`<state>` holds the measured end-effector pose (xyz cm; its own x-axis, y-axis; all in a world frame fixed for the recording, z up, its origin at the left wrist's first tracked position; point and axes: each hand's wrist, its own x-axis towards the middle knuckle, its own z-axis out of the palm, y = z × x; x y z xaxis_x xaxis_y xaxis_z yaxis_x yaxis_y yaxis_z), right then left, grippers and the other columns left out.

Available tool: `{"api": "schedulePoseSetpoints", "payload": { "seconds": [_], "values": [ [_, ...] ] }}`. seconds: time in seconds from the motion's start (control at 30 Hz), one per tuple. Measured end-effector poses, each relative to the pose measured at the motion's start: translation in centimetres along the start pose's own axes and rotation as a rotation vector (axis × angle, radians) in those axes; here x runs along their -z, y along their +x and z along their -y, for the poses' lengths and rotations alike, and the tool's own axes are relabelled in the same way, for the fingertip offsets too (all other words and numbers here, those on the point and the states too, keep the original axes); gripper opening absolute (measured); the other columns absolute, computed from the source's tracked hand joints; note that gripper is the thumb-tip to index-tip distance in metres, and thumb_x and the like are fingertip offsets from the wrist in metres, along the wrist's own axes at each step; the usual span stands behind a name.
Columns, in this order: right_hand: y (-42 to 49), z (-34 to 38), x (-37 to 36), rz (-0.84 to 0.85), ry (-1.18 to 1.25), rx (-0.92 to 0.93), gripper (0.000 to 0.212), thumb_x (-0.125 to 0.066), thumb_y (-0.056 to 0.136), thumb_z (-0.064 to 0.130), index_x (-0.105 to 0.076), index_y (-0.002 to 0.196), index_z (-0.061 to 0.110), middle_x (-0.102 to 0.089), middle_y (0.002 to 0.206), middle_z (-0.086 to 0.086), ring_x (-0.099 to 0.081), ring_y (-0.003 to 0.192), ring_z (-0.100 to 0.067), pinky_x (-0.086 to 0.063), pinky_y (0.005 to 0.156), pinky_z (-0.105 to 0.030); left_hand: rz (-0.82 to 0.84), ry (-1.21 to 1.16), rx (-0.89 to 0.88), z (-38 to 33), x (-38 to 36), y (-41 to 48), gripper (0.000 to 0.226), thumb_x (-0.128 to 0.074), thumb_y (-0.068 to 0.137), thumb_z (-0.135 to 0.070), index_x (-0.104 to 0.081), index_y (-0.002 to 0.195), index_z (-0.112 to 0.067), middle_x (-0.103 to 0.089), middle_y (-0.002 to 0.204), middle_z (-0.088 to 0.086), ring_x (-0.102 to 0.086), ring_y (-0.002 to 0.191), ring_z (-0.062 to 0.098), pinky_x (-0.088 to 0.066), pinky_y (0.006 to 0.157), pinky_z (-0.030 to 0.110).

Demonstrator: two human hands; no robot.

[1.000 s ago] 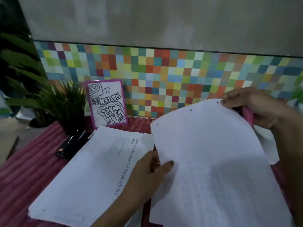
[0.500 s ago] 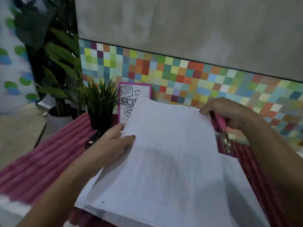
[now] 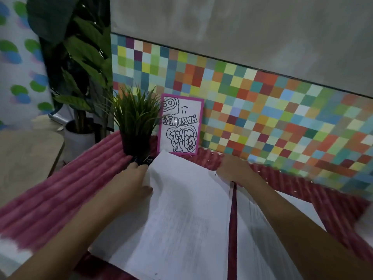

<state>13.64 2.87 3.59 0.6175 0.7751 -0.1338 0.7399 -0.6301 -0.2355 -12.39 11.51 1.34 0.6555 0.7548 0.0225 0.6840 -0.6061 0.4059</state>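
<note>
A white printed paper sheet (image 3: 181, 215) lies on top of a paper stack on the pink ribbed mat (image 3: 66, 190). My left hand (image 3: 134, 181) rests at the sheet's left edge, fingers fairly straight and thumb touching the paper. At the sheet's far right corner is my right hand (image 3: 234, 168), knuckles up and fingers curled down over the corner. Its fingertips are hidden. To the right, past a narrow gap, lies a second paper stack (image 3: 260, 229).
A small potted grass plant (image 3: 136, 126) stands at the back of the mat, with a black object (image 3: 143, 159) at its foot near my left fingertips. A pink-framed doodle card (image 3: 180, 126) leans on the multicoloured checkered wall. Large floor plants (image 3: 80, 77) stand at left.
The raised sheet has come down onto the left stack, both hands lowering with it. The pink tool seen in my right hand earlier is out of sight. The view shifted left.
</note>
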Motion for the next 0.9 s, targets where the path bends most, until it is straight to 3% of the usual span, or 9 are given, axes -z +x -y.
{"api": "schedulePoseSetpoints", "payload": {
  "seconds": [0.13, 0.3, 0.47, 0.57, 0.63, 0.7, 0.77, 0.83, 0.9],
  "values": [
    [-0.4, -0.2, 0.3, 0.045, -0.021, -0.022, 0.020, -0.047, 0.080, 0.004, -0.042, 0.062, 0.011, -0.044, 0.060, -0.001, -0.045, 0.053, -0.016, -0.030, 0.045, -0.024, -0.047, 0.289, 0.021, -0.6, -1.2, -1.5, 0.048, -0.054, 0.092, -0.039, -0.040, 0.132, -0.015, -0.039, 0.130, 0.004, -0.043, 0.115, 0.023, -0.042, 0.091, 0.030],
    [-1.1, 0.0, 1.1, 0.195, -0.087, -0.115, 0.026, -0.048, 0.083, 0.002, -0.047, 0.057, 0.005, -0.048, 0.055, -0.005, -0.046, 0.048, -0.016, -0.031, 0.042, -0.023, -0.133, 0.140, 0.047, -0.7, -2.5, -2.2, 0.017, -0.054, 0.092, -0.031, -0.056, 0.092, -0.014, -0.050, 0.106, 0.002, -0.055, 0.089, 0.023, -0.042, 0.071, 0.030],
    [-2.0, 0.2, 1.8, 0.255, -0.095, -0.206, 0.013, -0.049, 0.072, -0.010, -0.054, 0.061, -0.005, -0.057, 0.062, -0.016, -0.055, 0.048, -0.026, -0.042, 0.044, -0.026, -0.298, 0.058, 0.053, -1.1, -3.2, -2.8, 0.017, -0.059, 0.087, -0.028, -0.052, 0.078, -0.014, -0.051, 0.092, 0.000, -0.051, 0.081, 0.020, -0.029, 0.061, 0.028],
    [-2.6, -0.5, 1.8, 0.212, 0.039, -0.199, 0.008, -0.050, 0.075, 0.000, -0.056, 0.074, -0.005, -0.058, 0.072, -0.013, -0.055, 0.055, -0.025, -0.044, 0.049, -0.027, -0.316, 0.064, 0.037, -0.5, -3.8, -3.0, 0.027, -0.056, 0.086, -0.031, -0.044, 0.068, -0.015, -0.048, 0.082, 0.001, -0.047, 0.073, 0.021, -0.025, 0.058, 0.028],
    [-3.0, -1.0, 1.6, 0.185, 0.103, -0.159, 0.010, -0.054, 0.085, 0.011, -0.060, 0.089, 0.005, -0.056, 0.080, -0.008, -0.049, 0.051, -0.016, -0.041, 0.046, -0.025, -0.299, 0.103, 0.018, -0.2, -4.4, -3.1, 0.028, -0.047, 0.085, -0.034, -0.038, 0.064, -0.017, -0.045, 0.077, 0.000, -0.046, 0.072, 0.022, -0.026, 0.059, 0.028],
    [-3.0, -1.1, 1.2, 0.211, 0.108, -0.130, 0.011, -0.054, 0.086, 0.013, -0.059, 0.076, 0.011, -0.060, 0.058, 0.001, -0.053, 0.038, -0.010, -0.042, 0.040, -0.019, -0.325, 0.074, 0.039, -0.5, -4.3, -3.3, 0.026, -0.053, 0.086, -0.027, -0.041, 0.066, -0.016, -0.045, 0.078, 0.000, -0.041, 0.071, 0.020, -0.028, 0.060, 0.028],
    [-2.5, -1.0, 0.7, 0.193, 0.150, -0.132, 0.027, -0.050, 0.080, 0.009, -0.052, 0.053, 0.015, -0.048, 0.032, 0.002, -0.047, 0.026, -0.010, -0.040, 0.041, -0.023, -0.316, 0.114, 0.008, -1.4, -3.7, -3.4, 0.026, -0.064, 0.084, -0.021, -0.047, 0.065, -0.015, -0.048, 0.077, 0.000, -0.040, 0.069, 0.019, -0.031, 0.061, 0.028],
    [-2.5, -0.8, 0.3, 0.152, 0.190, -0.126, 0.031, -0.046, 0.078, 0.007, -0.046, 0.046, 0.009, -0.047, 0.042, -0.005, -0.044, 0.035, -0.018, -0.034, 0.043, -0.025, -0.317, 0.132, -0.065, -1.9, -3.1, -3.3, 0.025, -0.080, 0.068, -0.011, -0.057, 0.059, -0.012, -0.054, 0.067, 0.006, -0.045, 0.059, 0.023, -0.035, 0.057, 0.028],
    [-2.9, -0.5, 0.1, 0.101, 0.179, -0.110, 0.025, -0.048, 0.083, 0.012, -0.045, 0.058, 0.008, -0.050, 0.059, -0.006, -0.047, 0.050, -0.020, -0.032, 0.044, -0.025, -0.278, 0.095, -0.005, -1.7, -3.0, -3.0, 0.015, -0.077, 0.074, -0.012, -0.066, 0.074, -0.003, -0.060, 0.072, 0.017, -0.054, 0.065, 0.033, -0.038, 0.061, 0.034]
  ]
}}
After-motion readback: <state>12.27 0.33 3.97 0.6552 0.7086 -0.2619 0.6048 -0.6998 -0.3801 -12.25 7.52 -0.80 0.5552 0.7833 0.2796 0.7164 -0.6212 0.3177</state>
